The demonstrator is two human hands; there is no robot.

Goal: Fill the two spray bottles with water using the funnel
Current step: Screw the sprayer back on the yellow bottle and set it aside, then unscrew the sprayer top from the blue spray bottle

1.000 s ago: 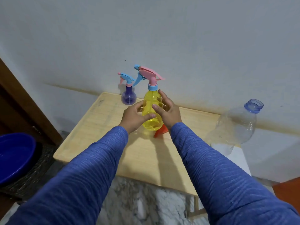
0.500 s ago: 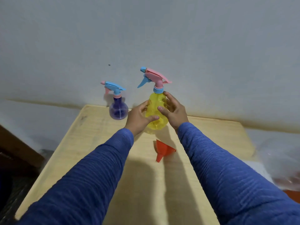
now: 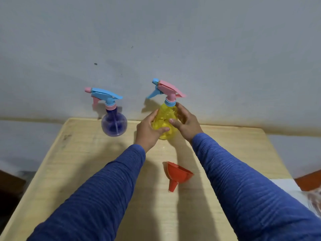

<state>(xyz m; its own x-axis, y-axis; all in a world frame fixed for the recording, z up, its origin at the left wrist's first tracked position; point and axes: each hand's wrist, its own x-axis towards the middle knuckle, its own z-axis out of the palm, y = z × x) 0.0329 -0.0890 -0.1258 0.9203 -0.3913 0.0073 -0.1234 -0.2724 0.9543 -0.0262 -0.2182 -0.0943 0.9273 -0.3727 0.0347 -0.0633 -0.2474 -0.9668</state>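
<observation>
A yellow spray bottle with a pink and blue trigger head stands upright near the back of the wooden table. My left hand wraps its left side and my right hand cups its right side. A round purple spray bottle with a blue and pink trigger head stands to the left by the wall, untouched. A red funnel lies on its side on the table between my forearms, spout toward me.
A grey wall rises right behind the table's back edge. At the far right edge a bit of clear plastic shows over a white surface. Dark floor lies left of the table.
The view has swung toward the table and closer; the clear water bottle and blue basin have left the view. Both hands stay on the yellow bottle, which has moved little.
</observation>
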